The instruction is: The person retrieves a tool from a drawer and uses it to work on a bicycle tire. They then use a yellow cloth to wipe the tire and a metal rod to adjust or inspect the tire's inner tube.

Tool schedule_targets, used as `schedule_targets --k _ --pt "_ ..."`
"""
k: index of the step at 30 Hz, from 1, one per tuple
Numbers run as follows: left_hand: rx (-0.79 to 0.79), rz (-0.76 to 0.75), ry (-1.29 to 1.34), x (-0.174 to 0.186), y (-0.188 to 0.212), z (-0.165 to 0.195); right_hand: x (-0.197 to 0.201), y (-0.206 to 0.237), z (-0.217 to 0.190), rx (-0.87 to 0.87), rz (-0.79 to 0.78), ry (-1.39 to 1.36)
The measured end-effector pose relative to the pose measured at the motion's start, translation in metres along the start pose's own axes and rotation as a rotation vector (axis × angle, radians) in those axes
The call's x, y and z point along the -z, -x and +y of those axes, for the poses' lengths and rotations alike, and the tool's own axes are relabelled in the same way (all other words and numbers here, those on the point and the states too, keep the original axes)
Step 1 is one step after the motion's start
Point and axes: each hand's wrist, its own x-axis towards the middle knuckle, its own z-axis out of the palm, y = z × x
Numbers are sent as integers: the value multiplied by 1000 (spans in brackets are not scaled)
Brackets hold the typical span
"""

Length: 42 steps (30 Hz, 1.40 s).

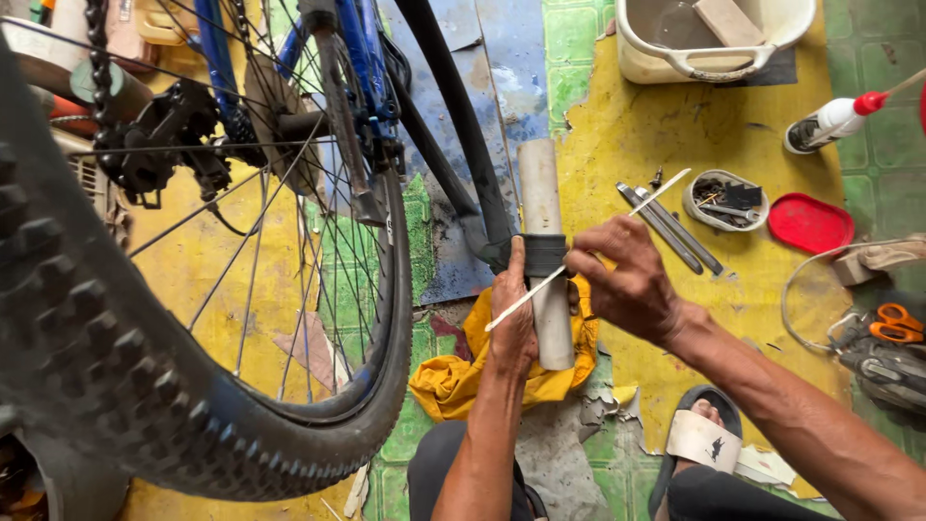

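Black rubber tube (543, 253) lies over the grey pipe (543, 253); the left hand (513, 323) presses it there, fingers closed around the pipe. The right hand (629, 286), just right of the pipe, pinches a thin white stick (579, 259) across the rubber. I think short, light strokes work best while the rubber is kept flat on the pipe.

Your left hand (511, 328) hides the lower pipe (543, 251), the bicycle wheel (193, 386) is cut off by the left edge, the small tray's (725, 201) contents are too small to tell, the tub (709, 39) is cropped at top.
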Motion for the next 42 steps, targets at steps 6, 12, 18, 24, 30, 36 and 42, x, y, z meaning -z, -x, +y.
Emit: schedule_targets --k 6,12,18,24,30,36,42 --pt "0 52 -21 6 -11 -7 -1 -3 -1 -117 24 159" --pt "-21 35 -25 7 -14 -13 -2 4 4 -116 25 156" --pt "6 68 -22 4 -16 -12 -8 10 11 -46 -60 75" --pt "-18 35 -2 6 -18 -21 3 7 10 -42 -53 125" --pt "-20 49 -43 7 -21 -25 6 7 7 -127 30 220" --pt "-8 78 -61 0 -18 -21 5 7 7 -120 8 200" --pt "-46 24 18 1 -14 -17 -5 17 8 -35 -45 110"
